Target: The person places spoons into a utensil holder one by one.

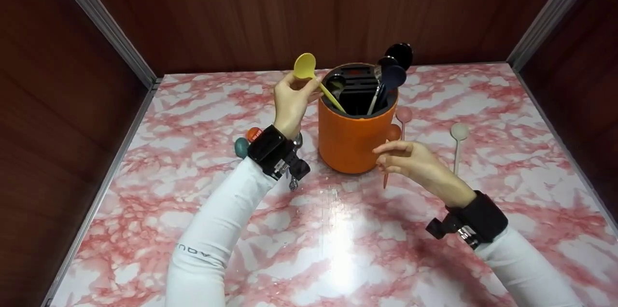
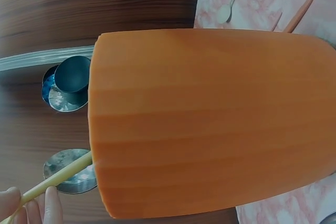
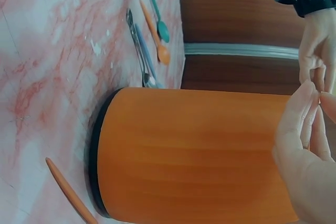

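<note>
My left hand [image 1: 292,104] pinches a yellow spoon [image 1: 304,66] by its handle just below the bowl. The bowl points up, and the handle slants down into the left side of an orange utensil holder [image 1: 352,145]. Its lower end is hidden inside. Standing in the holder are a black spoon [image 1: 400,55], a dark blue spoon [image 1: 394,76] and a metal-handled spoon [image 1: 373,101]. Another dark spoon [image 1: 335,84] leans at the left. My right hand [image 1: 410,162], fingers loosely bent and holding nothing, hovers by the holder's front right side.
Left of the holder lie a teal spoon [image 3: 163,31], an orange spoon [image 3: 163,55], a metal utensil [image 3: 135,40] and a blue handle [image 3: 146,56]. To its right are a pink spoon [image 1: 404,114], an orange-brown spoon [image 1: 394,132] and a pale spoon [image 1: 459,132]. Wooden panels [image 1: 289,12] enclose the table.
</note>
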The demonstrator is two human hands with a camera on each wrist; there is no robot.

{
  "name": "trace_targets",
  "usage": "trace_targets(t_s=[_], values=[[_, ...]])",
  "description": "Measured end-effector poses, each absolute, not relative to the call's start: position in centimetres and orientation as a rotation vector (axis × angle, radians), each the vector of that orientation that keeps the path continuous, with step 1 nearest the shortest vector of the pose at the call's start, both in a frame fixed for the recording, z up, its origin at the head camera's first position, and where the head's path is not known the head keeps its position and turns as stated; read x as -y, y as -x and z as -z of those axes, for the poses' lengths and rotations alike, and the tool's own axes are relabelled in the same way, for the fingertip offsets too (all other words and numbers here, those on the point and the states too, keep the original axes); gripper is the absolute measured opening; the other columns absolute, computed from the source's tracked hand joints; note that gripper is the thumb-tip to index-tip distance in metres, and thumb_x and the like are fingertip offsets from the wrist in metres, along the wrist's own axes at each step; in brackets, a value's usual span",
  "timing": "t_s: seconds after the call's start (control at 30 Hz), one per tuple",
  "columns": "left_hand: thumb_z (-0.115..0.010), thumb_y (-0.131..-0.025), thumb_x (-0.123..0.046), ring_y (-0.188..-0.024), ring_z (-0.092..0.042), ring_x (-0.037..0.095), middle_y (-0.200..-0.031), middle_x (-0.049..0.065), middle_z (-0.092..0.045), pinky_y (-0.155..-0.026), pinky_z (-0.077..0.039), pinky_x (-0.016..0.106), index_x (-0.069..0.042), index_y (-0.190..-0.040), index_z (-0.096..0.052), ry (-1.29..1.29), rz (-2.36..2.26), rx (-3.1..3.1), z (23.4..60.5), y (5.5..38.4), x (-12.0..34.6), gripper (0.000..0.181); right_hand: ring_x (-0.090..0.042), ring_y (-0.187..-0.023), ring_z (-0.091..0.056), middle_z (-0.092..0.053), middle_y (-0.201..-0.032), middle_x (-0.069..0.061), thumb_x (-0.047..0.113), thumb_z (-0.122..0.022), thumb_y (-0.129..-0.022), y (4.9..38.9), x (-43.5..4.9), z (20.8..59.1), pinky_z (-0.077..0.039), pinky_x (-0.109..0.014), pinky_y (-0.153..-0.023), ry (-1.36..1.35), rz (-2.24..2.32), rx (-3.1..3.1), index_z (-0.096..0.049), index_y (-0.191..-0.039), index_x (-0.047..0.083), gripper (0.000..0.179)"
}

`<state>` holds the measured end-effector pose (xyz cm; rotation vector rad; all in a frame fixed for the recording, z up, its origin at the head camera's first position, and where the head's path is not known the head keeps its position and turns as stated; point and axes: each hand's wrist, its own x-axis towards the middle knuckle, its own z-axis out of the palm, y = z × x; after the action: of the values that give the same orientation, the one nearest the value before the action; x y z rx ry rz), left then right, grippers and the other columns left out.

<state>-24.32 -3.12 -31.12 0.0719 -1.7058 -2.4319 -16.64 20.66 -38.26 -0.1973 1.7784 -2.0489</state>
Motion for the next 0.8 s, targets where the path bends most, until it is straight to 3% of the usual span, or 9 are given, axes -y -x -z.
trace_targets(t_s=[0.3, 0.8], values=[[-0.066, -0.084, 0.013, -0.067, -0.060, 0.012, -0.078, 0.008, -0.057, -0.067, -0.060, 0.026, 0.013, -0.094, -0.059, -0.047, 2.402, 1.773, 31.6, 24.3, 2.9, 0.012, -0.017, -0.088, -0.063, -0.066, -0.092, -0.004, 0.003, -0.061, -0.094, 16.5, -21.0, 38.8, -0.054, -0.027, -0.086, 0.187, 2.022, -1.814, -0.069, -0.108, 0.005, 0.016], [-0.067, -0.082, 0.016, -0.063, -0.060, 0.011, -0.077, 0.009, -0.059, -0.063, -0.059, 0.022, 0.017, -0.100, -0.061, -0.052, 2.387, 1.844, 32.2, 24.4, 2.7, 0.019, -0.019, -0.090, -0.062, -0.066, -0.098, -0.004, 0.006, -0.060, -0.096, 15.8, -21.9, 39.8, -0.055, -0.035, -0.087, 0.265, 2.031, -1.772, -0.068, -0.111, 0.006, 0.017]])
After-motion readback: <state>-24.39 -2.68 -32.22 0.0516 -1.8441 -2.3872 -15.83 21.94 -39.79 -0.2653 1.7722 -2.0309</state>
